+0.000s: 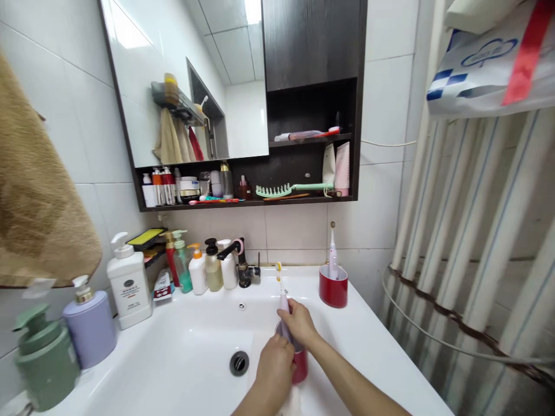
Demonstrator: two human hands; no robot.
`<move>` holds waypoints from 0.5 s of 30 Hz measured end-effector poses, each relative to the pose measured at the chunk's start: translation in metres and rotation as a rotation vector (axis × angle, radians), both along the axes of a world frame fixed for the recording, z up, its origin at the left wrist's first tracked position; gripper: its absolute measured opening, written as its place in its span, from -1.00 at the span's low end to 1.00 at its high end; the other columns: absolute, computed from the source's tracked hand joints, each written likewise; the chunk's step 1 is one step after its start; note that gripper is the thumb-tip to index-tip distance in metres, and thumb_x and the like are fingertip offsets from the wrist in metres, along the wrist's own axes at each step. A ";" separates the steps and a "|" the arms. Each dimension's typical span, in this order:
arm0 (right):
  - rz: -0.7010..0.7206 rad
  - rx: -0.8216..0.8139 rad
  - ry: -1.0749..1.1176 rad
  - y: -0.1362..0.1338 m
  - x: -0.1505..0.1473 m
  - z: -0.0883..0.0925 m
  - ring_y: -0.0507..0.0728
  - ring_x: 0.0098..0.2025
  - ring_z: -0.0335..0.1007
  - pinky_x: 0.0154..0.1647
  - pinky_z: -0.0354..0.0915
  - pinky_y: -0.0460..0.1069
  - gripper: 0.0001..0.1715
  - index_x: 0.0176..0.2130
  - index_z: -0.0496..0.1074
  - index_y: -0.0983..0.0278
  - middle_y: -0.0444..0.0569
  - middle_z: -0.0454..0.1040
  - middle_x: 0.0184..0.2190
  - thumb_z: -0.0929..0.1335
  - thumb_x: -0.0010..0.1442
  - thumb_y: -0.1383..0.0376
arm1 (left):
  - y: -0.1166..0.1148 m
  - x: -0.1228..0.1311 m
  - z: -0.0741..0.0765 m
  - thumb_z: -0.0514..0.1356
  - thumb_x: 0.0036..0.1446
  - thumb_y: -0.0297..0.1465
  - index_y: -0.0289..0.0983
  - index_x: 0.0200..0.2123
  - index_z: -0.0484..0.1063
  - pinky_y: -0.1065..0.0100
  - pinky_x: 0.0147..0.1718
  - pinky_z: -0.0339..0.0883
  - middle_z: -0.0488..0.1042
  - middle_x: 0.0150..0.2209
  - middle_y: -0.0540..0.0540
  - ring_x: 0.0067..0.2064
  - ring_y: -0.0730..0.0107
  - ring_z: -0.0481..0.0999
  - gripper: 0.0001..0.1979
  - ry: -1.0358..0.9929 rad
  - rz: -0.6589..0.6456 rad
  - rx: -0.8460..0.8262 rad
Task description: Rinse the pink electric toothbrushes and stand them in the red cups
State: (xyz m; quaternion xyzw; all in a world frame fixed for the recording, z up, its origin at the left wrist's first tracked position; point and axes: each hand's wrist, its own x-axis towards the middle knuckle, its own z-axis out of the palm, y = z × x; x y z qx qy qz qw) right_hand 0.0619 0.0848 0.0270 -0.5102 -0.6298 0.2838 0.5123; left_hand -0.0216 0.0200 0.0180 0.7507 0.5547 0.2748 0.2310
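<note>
My right hand is closed around an electric toothbrush with a pale pink handle, its brush head up. The lower part of the toothbrush stands inside a red cup. My left hand wraps the near left side of that cup, over the white sink. A second red cup sits on the right rim of the sink and holds another pink electric toothbrush. My fingers and forearms hide much of the held cup.
A black faucet rises at the back, with several pump bottles left of it. A purple bottle and a green bottle line the left edge. Above hangs a dark cabinet; radiator pipes stand at right.
</note>
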 end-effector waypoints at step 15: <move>0.076 -0.176 0.620 -0.054 0.049 0.050 0.06 -0.38 0.28 -0.36 0.21 -0.04 -0.60 -0.30 0.20 0.28 -0.08 0.38 -0.44 0.26 -0.18 0.15 | -0.010 -0.013 0.017 -0.13 -0.15 -0.49 -0.26 -0.56 0.22 0.40 -0.36 0.07 0.27 -0.48 -0.03 -0.37 0.43 0.23 -0.83 -0.275 0.085 0.164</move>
